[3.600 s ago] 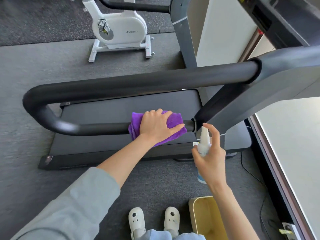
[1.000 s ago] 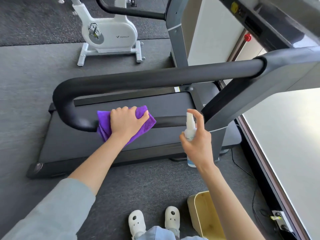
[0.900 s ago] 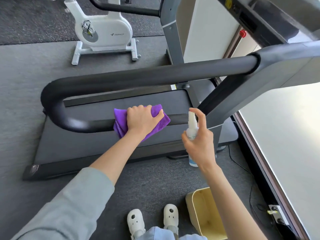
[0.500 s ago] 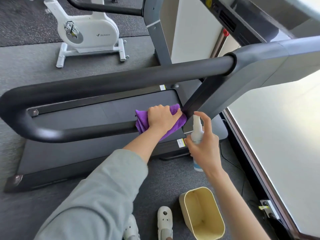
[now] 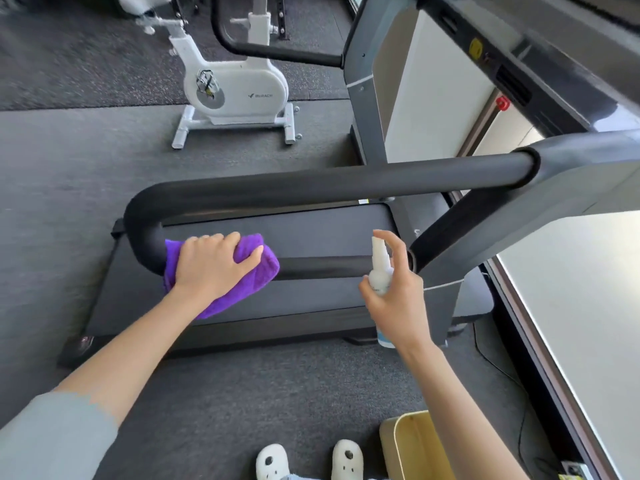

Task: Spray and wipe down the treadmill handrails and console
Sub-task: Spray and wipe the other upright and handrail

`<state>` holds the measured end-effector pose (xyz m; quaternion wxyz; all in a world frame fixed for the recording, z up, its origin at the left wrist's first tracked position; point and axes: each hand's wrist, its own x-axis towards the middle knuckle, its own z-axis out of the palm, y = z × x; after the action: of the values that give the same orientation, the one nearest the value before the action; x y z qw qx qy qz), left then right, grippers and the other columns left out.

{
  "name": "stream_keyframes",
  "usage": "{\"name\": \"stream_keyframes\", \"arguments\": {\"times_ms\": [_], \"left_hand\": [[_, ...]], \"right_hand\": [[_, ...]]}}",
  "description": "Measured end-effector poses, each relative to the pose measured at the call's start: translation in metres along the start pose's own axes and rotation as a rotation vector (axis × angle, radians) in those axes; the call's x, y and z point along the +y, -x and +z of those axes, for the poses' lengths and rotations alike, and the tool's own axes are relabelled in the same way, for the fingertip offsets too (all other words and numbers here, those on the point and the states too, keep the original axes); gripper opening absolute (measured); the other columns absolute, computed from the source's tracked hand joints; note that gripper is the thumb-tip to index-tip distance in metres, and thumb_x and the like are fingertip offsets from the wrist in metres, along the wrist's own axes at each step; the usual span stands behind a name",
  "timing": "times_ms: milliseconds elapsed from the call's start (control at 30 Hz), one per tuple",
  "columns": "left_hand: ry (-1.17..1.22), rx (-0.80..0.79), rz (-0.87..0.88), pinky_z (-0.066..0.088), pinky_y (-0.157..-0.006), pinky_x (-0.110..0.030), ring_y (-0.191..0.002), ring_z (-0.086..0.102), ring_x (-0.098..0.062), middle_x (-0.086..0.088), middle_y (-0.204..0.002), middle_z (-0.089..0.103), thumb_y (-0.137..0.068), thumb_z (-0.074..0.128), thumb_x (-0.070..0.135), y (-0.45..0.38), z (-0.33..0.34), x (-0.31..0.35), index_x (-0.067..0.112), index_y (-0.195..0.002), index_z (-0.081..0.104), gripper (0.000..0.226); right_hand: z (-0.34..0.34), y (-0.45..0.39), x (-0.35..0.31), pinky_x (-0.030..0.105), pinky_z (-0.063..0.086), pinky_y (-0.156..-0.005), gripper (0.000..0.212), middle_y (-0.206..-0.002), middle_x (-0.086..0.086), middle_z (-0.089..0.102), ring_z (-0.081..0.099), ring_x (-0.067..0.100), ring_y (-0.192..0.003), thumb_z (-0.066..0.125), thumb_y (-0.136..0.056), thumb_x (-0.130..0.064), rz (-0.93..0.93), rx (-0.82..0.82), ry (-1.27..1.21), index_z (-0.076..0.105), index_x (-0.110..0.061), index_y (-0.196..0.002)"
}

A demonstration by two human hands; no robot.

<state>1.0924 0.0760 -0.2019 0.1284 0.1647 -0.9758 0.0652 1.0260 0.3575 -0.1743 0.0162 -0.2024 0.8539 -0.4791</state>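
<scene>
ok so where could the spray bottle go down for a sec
Free: gray floor between the treadmill deck and the shoes; the belt right of the purple cloth. Crowded: by the yellow bin and cable.

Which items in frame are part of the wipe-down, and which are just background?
In use:
- purple cloth, gripped by left hand on lower handrail
- spray bottle, held by right hand
- upper handrail, treadmill console

Background:
- white exercise bike
- yellow bin on the floor
- white shoes
</scene>
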Motion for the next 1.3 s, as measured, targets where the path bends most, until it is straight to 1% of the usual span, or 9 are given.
{"name": "stream_keyframes", "arguments": {"times_ms": [200, 367, 500, 667, 767, 833, 1000, 1133, 1300], "left_hand": [[-0.019, 0.020, -0.127, 0.035, -0.057, -0.032, -0.056, 0.060, -0.031, -0.009, -0.059, 0.062, -0.086, 0.024, 0.062, -0.004, 0.009, 0.031, 0.014, -0.070, 0.067, 0.067], [0.049, -0.030, -0.022, 0.034, -0.056, -0.030, -0.062, 0.062, -0.029, -0.007, -0.069, 0.067, -0.085, 0.018, 0.064, -0.025, 0.017, 0.112, 0.021, -0.083, 0.071, 0.069], [0.085, -0.039, 0.064, 0.036, -0.055, -0.029, -0.064, 0.062, -0.025, -0.006, -0.077, 0.067, -0.087, 0.007, 0.068, -0.045, 0.024, 0.179, 0.023, -0.095, 0.071, 0.079], [0.077, 0.039, 0.268, 0.044, -0.061, -0.030, -0.069, 0.059, -0.020, -0.004, -0.087, 0.063, -0.081, 0.010, 0.075, -0.048, 0.038, 0.232, 0.025, -0.120, 0.065, 0.084], [0.062, 0.135, 0.462, 0.049, -0.068, -0.034, -0.074, 0.057, -0.022, -0.006, -0.093, 0.059, -0.072, 0.042, 0.084, -0.040, 0.048, 0.208, 0.023, -0.138, 0.051, 0.090], [0.082, 0.171, 0.494, 0.049, -0.069, -0.036, -0.074, 0.056, -0.023, -0.007, -0.093, 0.058, -0.067, 0.060, 0.080, -0.033, 0.049, 0.183, 0.022, -0.139, 0.046, 0.094], [0.072, 0.237, 0.393, 0.051, -0.074, -0.037, -0.077, 0.062, -0.025, -0.008, -0.094, 0.064, -0.069, 0.063, 0.077, -0.011, 0.038, 0.117, 0.016, -0.126, 0.061, 0.083], [0.046, 0.204, 0.284, 0.051, -0.077, -0.040, -0.081, 0.062, -0.028, -0.009, -0.093, 0.063, -0.071, 0.059, 0.076, 0.007, 0.028, 0.070, 0.013, -0.120, 0.061, 0.080], [-0.021, 0.271, 0.214, 0.051, -0.086, -0.046, -0.094, 0.063, -0.036, -0.017, -0.104, 0.064, -0.066, 0.085, 0.039, 0.036, 0.024, 0.024, 0.008, -0.126, 0.057, 0.073]], "right_hand": [[0.004, 0.001, 0.000, 0.041, 0.054, -0.058, 0.069, -0.076, -0.011, 0.056, 0.054, 0.016, -0.059, 0.064, -0.084, -0.001, -0.001, 0.041, -0.014, 0.038, -0.044, -0.131], [-0.010, 0.004, 0.017, 0.018, 0.042, -0.051, 0.066, -0.067, -0.015, 0.051, 0.052, 0.008, -0.056, 0.063, -0.084, 0.000, 0.033, 0.091, 0.009, 0.040, -0.041, -0.130], [-0.027, 0.009, 0.033, 0.036, 0.048, -0.050, 0.069, -0.063, -0.009, 0.053, 0.049, 0.015, -0.053, 0.063, -0.083, 0.001, 0.081, 0.119, 0.023, 0.039, -0.044, -0.130], [-0.041, 0.019, 0.054, 0.043, 0.053, -0.052, 0.071, -0.069, -0.005, 0.059, 0.054, 0.017, -0.050, 0.065, -0.082, 0.002, 0.110, 0.121, 0.025, 0.040, -0.046, -0.128], [-0.045, 0.020, 0.060, 0.046, 0.053, -0.054, 0.071, -0.070, -0.006, 0.060, 0.056, 0.020, -0.052, 0.067, -0.083, 0.002, 0.112, 0.115, 0.031, 0.040, -0.044, -0.130], [-0.047, 0.018, 0.061, 0.047, 0.054, -0.053, 0.071, -0.068, -0.004, 0.059, 0.056, 0.022, -0.051, 0.066, -0.083, 0.002, 0.119, 0.105, 0.022, 0.040, -0.044, -0.131], [-0.041, 0.013, 0.053, 0.045, 0.053, -0.053, 0.069, -0.066, -0.002, 0.056, 0.054, 0.023, -0.051, 0.063, -0.084, 0.001, 0.110, 0.076, 0.014, 0.040, -0.044, -0.130], [-0.027, 0.013, 0.040, 0.043, 0.051, -0.051, 0.068, -0.068, -0.007, 0.053, 0.050, 0.019, -0.051, 0.062, -0.085, 0.000, 0.075, 0.030, 0.005, 0.038, -0.045, -0.129], [-0.009, 0.015, 0.024, 0.041, 0.054, -0.056, 0.068, -0.069, -0.006, 0.055, 0.053, 0.016, -0.055, 0.064, -0.085, -0.001, 0.010, -0.040, -0.003, 0.038, -0.044, -0.130]]}}
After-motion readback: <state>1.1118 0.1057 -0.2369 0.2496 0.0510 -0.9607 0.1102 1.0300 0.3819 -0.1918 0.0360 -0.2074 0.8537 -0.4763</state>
